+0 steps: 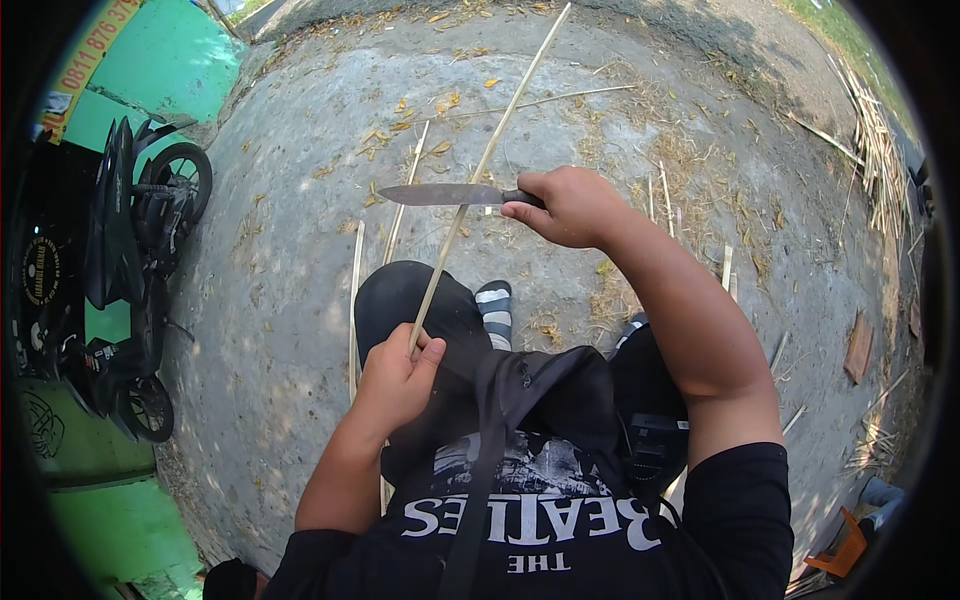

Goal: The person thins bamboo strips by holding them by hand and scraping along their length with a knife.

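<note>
A long, thin, pale strip, which looks like split bamboo (493, 145), slants away from me, up and to the right. Its near end is gripped in my left hand (395, 378), thumb pressed along it, above my left knee. My right hand (572, 207) is wrapped round the dark handle of a knife (440, 195). The broad grey blade points left and lies across the strip around its middle; whether the edge bites into it I cannot tell.
More strips (357, 300) lie on the grey concrete ground (270, 270) among dry leaves and shavings. A large pile of strips (880, 150) is at the far right, with a brown wooden piece (858, 347) nearer. A black motorcycle (140, 230) stands left, beside a green wall (195, 65).
</note>
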Demonstrator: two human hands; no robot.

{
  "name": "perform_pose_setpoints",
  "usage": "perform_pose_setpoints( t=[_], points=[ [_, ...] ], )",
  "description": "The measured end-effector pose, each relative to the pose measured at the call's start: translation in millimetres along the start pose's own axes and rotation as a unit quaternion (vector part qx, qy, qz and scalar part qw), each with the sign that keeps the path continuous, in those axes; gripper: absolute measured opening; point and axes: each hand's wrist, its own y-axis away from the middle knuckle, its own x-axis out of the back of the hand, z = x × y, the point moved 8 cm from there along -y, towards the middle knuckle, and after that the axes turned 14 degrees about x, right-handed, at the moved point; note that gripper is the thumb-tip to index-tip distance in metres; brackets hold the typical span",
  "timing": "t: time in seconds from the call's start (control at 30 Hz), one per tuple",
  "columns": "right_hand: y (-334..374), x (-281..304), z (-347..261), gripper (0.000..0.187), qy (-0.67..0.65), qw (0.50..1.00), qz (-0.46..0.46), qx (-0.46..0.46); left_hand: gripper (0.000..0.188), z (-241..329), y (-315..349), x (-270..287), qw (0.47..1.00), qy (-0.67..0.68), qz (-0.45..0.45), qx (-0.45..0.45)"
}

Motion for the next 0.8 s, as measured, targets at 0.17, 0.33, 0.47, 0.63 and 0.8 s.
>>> perform_pose_setpoints(
  t=[0.17, 0.33, 0.47, 0.63, 0.8],
  points=[
    [-5.6, -17.5, -44.5, 0.057, -0.024, 0.996, 0.011, 0.082, 0.028, -17.4, -11.2, 0.9, 0.990, 0.097, -0.104, 0.023],
    [-1.7, 0.7, 7.7, 0.055, -0.029, 0.998, 0.045, -0.026, 0.031, -15.8, -7.4, -7.7, 0.989, 0.088, -0.100, 0.059],
    [-2.3, -7.5, -10.5, 0.055, -0.017, 0.999, 0.026, 0.028, 0.033, -19.4, -9.2, -9.5, 0.991, 0.084, -0.089, 0.056],
    [-3.5, -13.7, -31.4, 0.053, -0.018, 0.998, 0.028, 0.047, 0.035, -15.2, -5.9, -8.7, 0.995, 0.059, -0.068, 0.045],
    [-2.4, -5.1, 3.5, 0.056, -0.070, 0.997, 0.022, 0.007, 0.031, 1.7, -4.0, -11.1, 0.997, 0.002, -0.076, 0.018]
  ],
)
